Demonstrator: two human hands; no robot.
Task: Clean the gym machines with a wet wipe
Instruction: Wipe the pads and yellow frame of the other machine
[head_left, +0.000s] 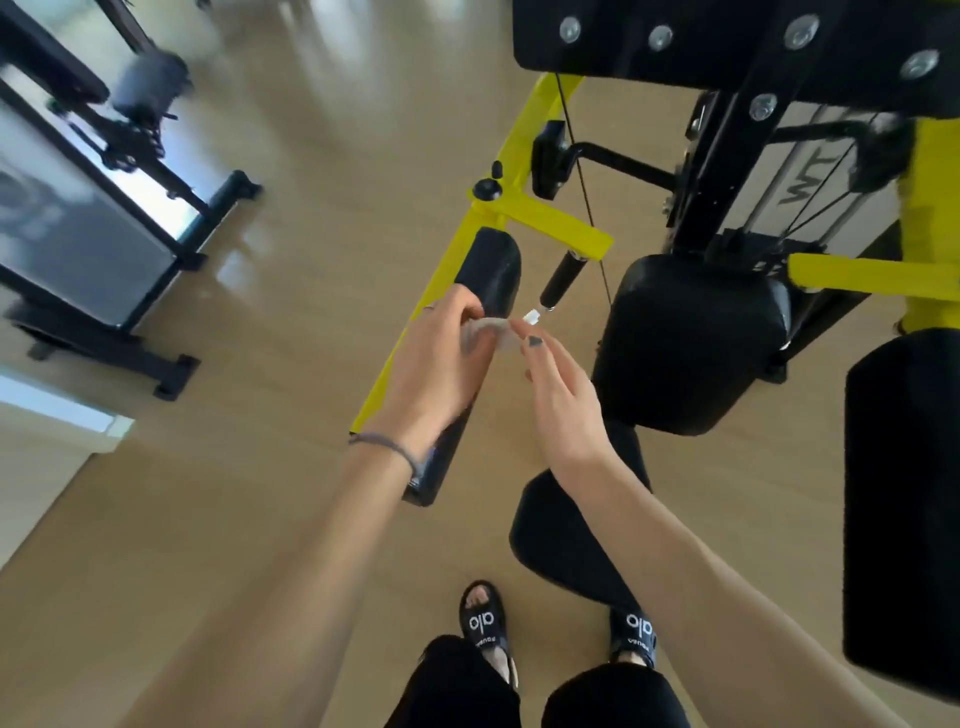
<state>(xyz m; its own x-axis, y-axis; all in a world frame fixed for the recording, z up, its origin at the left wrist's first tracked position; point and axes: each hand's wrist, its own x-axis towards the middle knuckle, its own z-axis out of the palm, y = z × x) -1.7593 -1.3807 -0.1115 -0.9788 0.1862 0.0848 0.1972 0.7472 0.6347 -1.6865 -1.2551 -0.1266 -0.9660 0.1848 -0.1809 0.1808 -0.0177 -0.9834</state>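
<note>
Getting the wet wipe (485, 332) sorted before hitting the machine

Left hand (441, 358) pinches the crumpled wipe, right hand (558, 395) fingers tug its edge, mid-air above the black pad (491, 270). I'd open it flat first so it covers more surface.

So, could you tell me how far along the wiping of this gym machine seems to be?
Nothing shows as finished; no pad looks visibly wet or wiped. In hand: the left hand and right hand both pinch the wet wipe, held in the air in front of the black arm pad. Left: that pad, the handle and the seat pad.
</note>
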